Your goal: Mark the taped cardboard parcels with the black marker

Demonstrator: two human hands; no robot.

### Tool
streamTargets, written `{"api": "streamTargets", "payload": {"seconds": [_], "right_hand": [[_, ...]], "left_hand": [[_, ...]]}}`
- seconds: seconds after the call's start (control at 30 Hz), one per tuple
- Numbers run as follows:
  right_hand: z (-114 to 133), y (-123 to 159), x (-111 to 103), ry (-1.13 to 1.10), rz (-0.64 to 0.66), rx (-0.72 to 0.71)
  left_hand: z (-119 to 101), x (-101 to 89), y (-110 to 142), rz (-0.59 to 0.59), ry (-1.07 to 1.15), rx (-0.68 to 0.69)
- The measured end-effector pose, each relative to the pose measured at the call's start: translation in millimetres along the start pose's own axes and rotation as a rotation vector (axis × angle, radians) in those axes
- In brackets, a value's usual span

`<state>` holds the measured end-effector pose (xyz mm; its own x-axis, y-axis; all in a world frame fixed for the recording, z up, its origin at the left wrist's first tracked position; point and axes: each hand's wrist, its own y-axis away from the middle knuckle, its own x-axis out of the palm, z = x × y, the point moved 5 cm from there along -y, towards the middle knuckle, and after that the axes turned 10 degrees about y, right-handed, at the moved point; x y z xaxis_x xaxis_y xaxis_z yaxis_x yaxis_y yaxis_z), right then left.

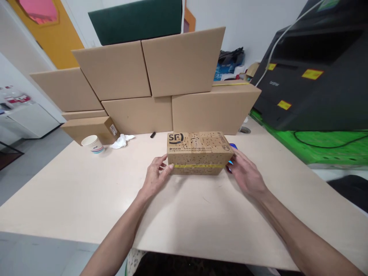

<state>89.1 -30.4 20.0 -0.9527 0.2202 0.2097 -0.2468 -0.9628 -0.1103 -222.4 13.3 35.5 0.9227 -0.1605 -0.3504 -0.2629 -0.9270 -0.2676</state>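
Observation:
A small brown cardboard box (198,159) with black "SF" lettering and a yellow strip along its front sits between my two hands. My left hand (156,174) grips its left end, thumb on the front corner and fingers round the side. At the opposite end, my right hand (248,172) holds the box, its fingertips partly hidden behind the right side. A blue-screened phone (233,146) shows in part between the box and my right hand. The underside of the box is hidden, so I cannot tell whether it touches the table (115,203).
Large stacked cartons (136,115) line the table's back edge, with a dark green box (138,21) on top. A paper cup (92,144), crumpled tissue (122,141) and small black object (153,135) lie at back left. A black printer (313,76) stands right, on green plastic (330,149).

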Motion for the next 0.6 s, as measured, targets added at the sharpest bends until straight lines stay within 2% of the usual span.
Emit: {"api": "streamTargets", "payload": {"seconds": [0.1, 0.17, 0.3, 0.4, 0.6], "right_hand": [[-8, 2, 4, 0.02, 0.023, 0.034], [-8, 2, 5, 0.007, 0.044, 0.03], [-3, 0, -2, -0.026, 0.028, 0.016], [-1, -3, -6, -0.079, 0.013, 0.025], [-23, -8, -6, -0.254, 0.127, 0.276]], "left_hand": [[-4, 8.3, -1, 0.137, 0.037, 0.075], [-5, 11.0, 0, 0.178, 0.102, 0.085], [-1, 1.5, 1, 0.069, 0.163, 0.033], [-2, -9.0, 3, 0.002, 0.155, 0.067], [-18, -11.1, 8, 0.114, 0.263, 0.311]]}}
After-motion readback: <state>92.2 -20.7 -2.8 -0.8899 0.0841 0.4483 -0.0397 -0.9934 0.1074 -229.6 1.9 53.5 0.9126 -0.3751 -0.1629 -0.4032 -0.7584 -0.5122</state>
